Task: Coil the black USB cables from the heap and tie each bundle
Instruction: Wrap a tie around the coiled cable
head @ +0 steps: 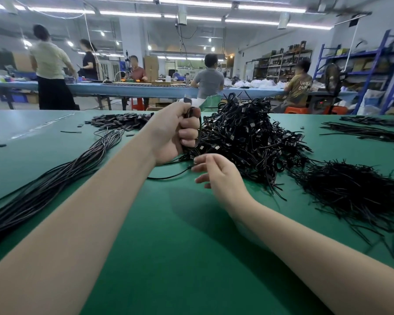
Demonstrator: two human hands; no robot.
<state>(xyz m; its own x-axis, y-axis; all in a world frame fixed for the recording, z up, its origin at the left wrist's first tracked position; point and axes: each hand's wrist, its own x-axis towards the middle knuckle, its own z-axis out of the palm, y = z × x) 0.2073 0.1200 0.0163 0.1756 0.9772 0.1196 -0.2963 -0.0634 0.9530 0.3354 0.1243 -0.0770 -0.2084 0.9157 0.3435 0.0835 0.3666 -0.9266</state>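
1. Left hand [175, 133]: raised above the green surface [168, 235], fingers curled into a fist round a black cable [197, 133] that loops down from the grip.
2. Right hand [216, 171]: held low just in front of the heap, fingers loosely spread; whether the fingertips pinch the loose cable end [168, 177] lying there cannot be told.
3. Heap of black USB cables [248, 137]: a tangled mound at centre, directly behind both hands.
4. Pile of black ties [355, 192]: on the surface to the right of the heap.
5. Straight cables [62, 176]: a long sheaf laid out at left.
6. Background: workers seated and standing at a long blue bench [123, 89].
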